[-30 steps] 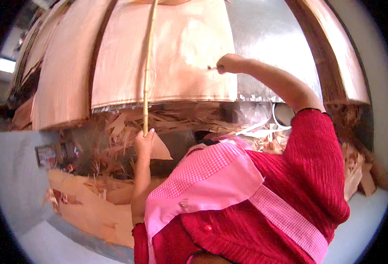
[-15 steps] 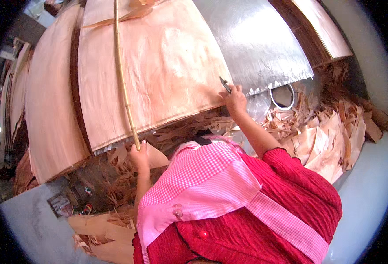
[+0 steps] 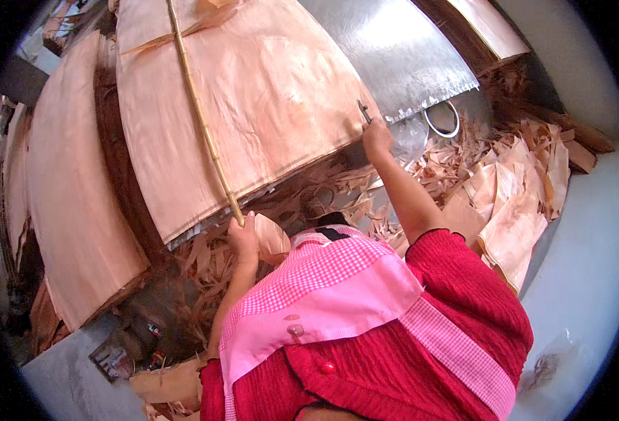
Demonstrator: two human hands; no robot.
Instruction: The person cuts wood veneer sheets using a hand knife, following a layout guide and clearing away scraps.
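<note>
A thin bamboo stick (image 3: 207, 130) lies lengthwise over a stack of pale pinkish wood veneer sheets (image 3: 281, 91). My left hand (image 3: 244, 237) is closed around the stick's near end, just past the sheets' front edge. At the stack's right front corner, my right hand (image 3: 377, 138) is closed around a small dark knife-like tool (image 3: 364, 111). Its tip points away from me over the veneer; the exact kind of tool is hard to make out. A torn brown veneer strip (image 3: 195, 28) lies across the stack near the far end of the stick.
Another veneer stack (image 3: 77, 182) stands to the left. A grey metal sheet (image 3: 400, 56) adjoins on the right, with a white ring (image 3: 441, 119) below its edge. Veneer scraps (image 3: 513, 189) heap up at the right and under the stack. A further stack (image 3: 488, 24) is at far right.
The whole view has turned slightly. My right hand's fingers have drawn in closer around the dark tool, near the stack's corner. My left hand still holds the stick's end.
</note>
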